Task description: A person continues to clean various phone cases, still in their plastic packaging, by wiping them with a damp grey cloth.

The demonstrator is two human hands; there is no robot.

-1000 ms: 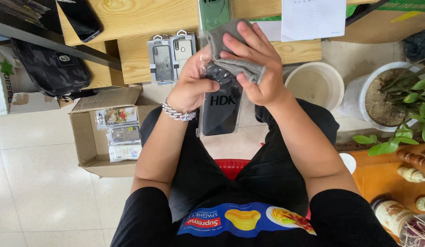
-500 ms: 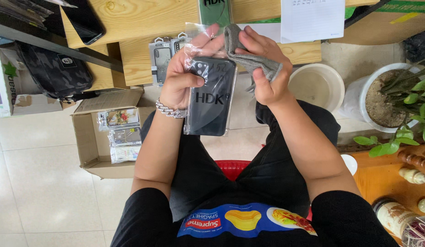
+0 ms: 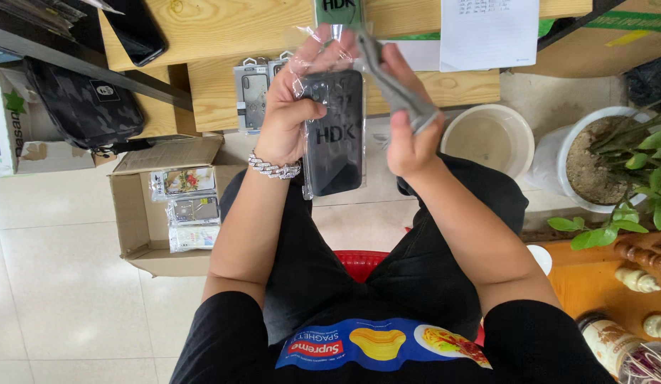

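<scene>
Bright, even daylight, prob from overhead/front, shadows soft. Bit of glare on the clear crinkly plastic sleeve (image 3: 323, 85) and the glossy pale floor tiles (image 3: 53, 284). Grey cloth strip (image 3: 398, 92) has slight motion blur; frame corners stretch a little, wide-angle lens.

Materials and finishes on view

Phone case (image 3: 336, 135): glossy black, in clear crinkled plastic sleeve (image 3: 309, 64). Cloth (image 3: 398, 89): grey, matt, soft. Bracelet (image 3: 273, 168): shiny metal. Shelf (image 3: 216, 28): pale smooth wood. Box (image 3: 135, 213): matt cardboard.
</scene>
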